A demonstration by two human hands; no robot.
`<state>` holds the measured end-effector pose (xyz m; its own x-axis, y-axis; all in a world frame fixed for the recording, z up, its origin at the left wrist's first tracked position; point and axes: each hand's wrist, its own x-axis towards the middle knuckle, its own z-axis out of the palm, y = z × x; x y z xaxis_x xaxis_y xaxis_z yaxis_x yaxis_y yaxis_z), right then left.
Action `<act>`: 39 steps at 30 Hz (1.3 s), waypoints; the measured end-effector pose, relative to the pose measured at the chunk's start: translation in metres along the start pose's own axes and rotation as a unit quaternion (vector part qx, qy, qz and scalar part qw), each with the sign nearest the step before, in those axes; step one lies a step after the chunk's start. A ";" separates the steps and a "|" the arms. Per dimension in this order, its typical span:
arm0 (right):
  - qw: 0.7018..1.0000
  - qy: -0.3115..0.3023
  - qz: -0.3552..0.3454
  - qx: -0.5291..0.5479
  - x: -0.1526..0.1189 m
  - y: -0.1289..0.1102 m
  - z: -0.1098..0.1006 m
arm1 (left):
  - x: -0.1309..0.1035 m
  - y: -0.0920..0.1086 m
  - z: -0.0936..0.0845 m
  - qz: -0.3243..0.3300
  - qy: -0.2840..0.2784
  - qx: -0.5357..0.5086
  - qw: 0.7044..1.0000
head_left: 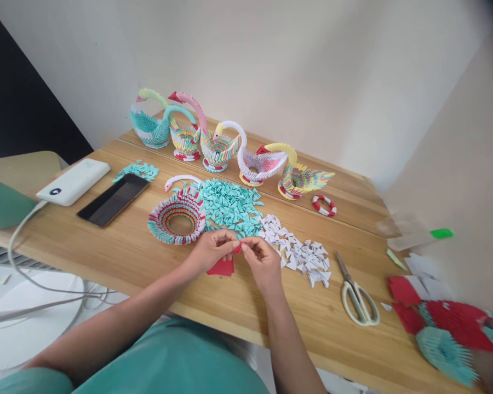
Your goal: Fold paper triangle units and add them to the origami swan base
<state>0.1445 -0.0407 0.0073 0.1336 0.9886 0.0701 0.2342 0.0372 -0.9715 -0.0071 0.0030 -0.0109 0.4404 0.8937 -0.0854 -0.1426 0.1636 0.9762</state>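
Note:
Between the fingertips of my left hand [216, 247] and my right hand [263, 261] is a small red paper piece [238, 249]. Both hands pinch it, and fingers partly cover it. Under them on the table lies a red paper sheet [222, 267]. Left of my left hand stands a round folded-paper bowl [177, 216] in red, white and teal, with a curved white paper neck [184, 178] behind it. A heap of teal folded triangles [230, 202] spreads behind my hands. White folded triangles [299, 246] lie to the right of my right hand.
Several paper swans, one white and pink [258, 164], line the back of the wooden table [148, 268]. Scissors [356, 298] and red paper scraps [405, 290] are at right, near a red-and-white ring [324, 206]. A phone [114, 200] and cabled power bank [74, 181] sit left.

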 end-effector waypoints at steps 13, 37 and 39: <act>0.998 0.040 0.024 0.036 0.000 0.001 0.001 | -0.010 0.009 0.007 0.175 0.066 0.270 0.945; 0.996 0.016 0.024 0.078 -0.001 0.000 -0.001 | -0.008 0.005 0.010 0.153 0.097 0.220 0.959; 0.997 0.019 0.033 0.074 0.000 0.001 -0.001 | -0.007 0.005 0.010 0.149 0.099 0.218 0.959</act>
<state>0.1452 -0.0412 0.0067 0.1803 0.9835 0.0108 0.0789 -0.0035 -0.9969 -0.0020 -0.0072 -0.0031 0.2540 0.9429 0.2155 0.1674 -0.2623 0.9504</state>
